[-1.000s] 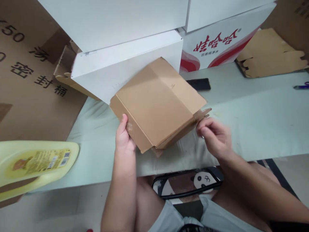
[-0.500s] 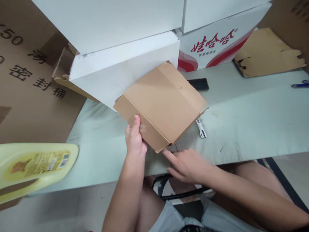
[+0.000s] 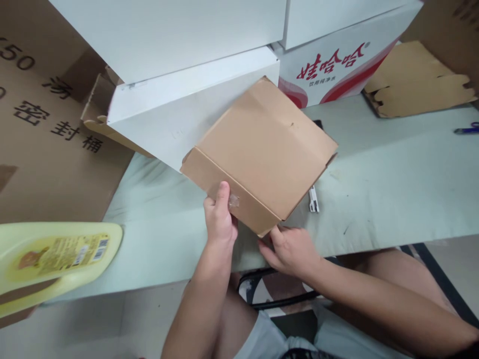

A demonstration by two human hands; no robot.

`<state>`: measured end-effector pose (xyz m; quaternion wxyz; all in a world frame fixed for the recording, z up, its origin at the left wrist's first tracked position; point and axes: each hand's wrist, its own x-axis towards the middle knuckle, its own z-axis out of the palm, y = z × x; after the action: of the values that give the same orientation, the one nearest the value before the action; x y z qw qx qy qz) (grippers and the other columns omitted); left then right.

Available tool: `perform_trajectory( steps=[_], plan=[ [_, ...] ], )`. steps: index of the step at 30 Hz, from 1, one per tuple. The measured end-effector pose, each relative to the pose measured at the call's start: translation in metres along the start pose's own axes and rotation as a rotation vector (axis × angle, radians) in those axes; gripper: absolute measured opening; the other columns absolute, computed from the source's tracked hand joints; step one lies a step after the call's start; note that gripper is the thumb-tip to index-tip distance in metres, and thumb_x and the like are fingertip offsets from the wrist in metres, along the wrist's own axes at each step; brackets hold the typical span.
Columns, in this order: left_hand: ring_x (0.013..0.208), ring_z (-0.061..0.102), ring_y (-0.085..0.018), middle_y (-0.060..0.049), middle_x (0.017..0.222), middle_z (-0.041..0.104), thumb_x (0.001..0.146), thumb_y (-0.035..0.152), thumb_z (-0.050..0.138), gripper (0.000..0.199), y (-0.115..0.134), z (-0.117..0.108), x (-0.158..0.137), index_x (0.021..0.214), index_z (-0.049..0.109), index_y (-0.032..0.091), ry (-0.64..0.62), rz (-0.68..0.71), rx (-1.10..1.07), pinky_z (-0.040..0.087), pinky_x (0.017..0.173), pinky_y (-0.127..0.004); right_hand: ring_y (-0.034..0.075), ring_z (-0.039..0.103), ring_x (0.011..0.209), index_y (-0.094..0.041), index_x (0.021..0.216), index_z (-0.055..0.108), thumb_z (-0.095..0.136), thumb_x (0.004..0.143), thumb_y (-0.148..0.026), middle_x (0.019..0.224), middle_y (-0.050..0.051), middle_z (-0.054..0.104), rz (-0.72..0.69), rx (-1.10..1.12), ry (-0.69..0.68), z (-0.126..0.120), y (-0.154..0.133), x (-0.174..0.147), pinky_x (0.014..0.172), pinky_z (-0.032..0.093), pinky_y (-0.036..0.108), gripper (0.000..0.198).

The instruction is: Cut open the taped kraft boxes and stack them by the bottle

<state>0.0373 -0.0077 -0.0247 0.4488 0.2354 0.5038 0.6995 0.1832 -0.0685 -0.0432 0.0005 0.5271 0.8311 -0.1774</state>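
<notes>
A flattish brown cardboard box [image 3: 262, 149] is tilted over the table, one corner pointing towards me. My left hand [image 3: 221, 217] grips its near left flap, thumb on top beside a piece of clear tape [image 3: 234, 200] and fingers hidden beneath. At the box's lowest corner is my right hand [image 3: 294, 249], its fingers curled against the edge with the tips partly out of sight. Just right of the box lies a small white tool [image 3: 313, 199], half covered. Behind the far right edge, a black phone [image 3: 318, 123] barely shows.
White cartons [image 3: 194, 109] are stacked at the back of the pale green table [image 3: 392, 184]. Flattened cardboard [image 3: 415, 85] and a blue-handled item [image 3: 466, 130] lie right. On the left stand a large brown carton [image 3: 56, 164] and a yellow bottle [image 3: 75, 254].
The box has shifted right and slightly away, covering more of the phone and white tool. My left hand moved right with it. My right index finger, stretched out before, is now bent at the corner.
</notes>
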Motion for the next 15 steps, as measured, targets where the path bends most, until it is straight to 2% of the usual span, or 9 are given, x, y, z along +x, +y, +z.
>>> perform_trajectory(
  steps=[3, 6, 11, 15],
  plan=[
    [0.101, 0.075, -0.023, -0.006, 0.102, 0.081, 0.070, 0.054, 0.091, 0.044, -0.001, 0.001, -0.004, 0.094, 0.077, 0.019, -0.070, -0.047, 0.068, 0.057, 0.089, -0.032, 0.028, 0.080, 0.074, -0.017, 0.090, 0.076, 0.058, 0.096, -0.043, 0.083, 0.014, 0.082, 0.056, -0.044, 0.022, -0.004, 0.003, 0.005, 0.053, 0.038, 0.031, 0.032],
    [0.098, 0.075, -0.023, -0.007, 0.101, 0.080, 0.073, 0.054, 0.088, 0.043, -0.004, 0.002, -0.009, 0.093, 0.077, 0.018, -0.107, -0.100, 0.136, 0.057, 0.088, -0.032, 0.028, 0.080, 0.072, -0.019, 0.084, 0.080, 0.058, 0.096, -0.048, 0.080, 0.013, 0.082, 0.074, -0.056, 0.064, -0.005, 0.006, 0.007, 0.051, 0.036, 0.031, 0.038],
    [0.107, 0.073, -0.024, -0.008, 0.108, 0.077, 0.076, 0.052, 0.086, 0.039, -0.009, 0.001, -0.009, 0.094, 0.075, 0.018, -0.063, -0.060, 0.176, 0.056, 0.092, -0.031, 0.029, 0.079, 0.069, -0.021, 0.083, 0.082, 0.059, 0.094, -0.051, 0.078, 0.012, 0.082, 0.074, -0.056, 0.072, -0.005, 0.007, 0.005, 0.050, 0.033, 0.031, 0.040],
    [0.113, 0.071, -0.025, -0.009, 0.106, 0.073, 0.080, 0.046, 0.083, 0.034, -0.013, -0.003, -0.002, 0.095, 0.074, 0.016, -0.021, -0.080, 0.198, 0.055, 0.096, -0.031, 0.029, 0.079, 0.067, -0.017, 0.084, 0.080, 0.061, 0.093, -0.050, 0.074, 0.014, 0.080, 0.093, -0.062, 0.059, -0.009, 0.008, 0.004, 0.050, 0.034, 0.031, 0.039]
  ],
)
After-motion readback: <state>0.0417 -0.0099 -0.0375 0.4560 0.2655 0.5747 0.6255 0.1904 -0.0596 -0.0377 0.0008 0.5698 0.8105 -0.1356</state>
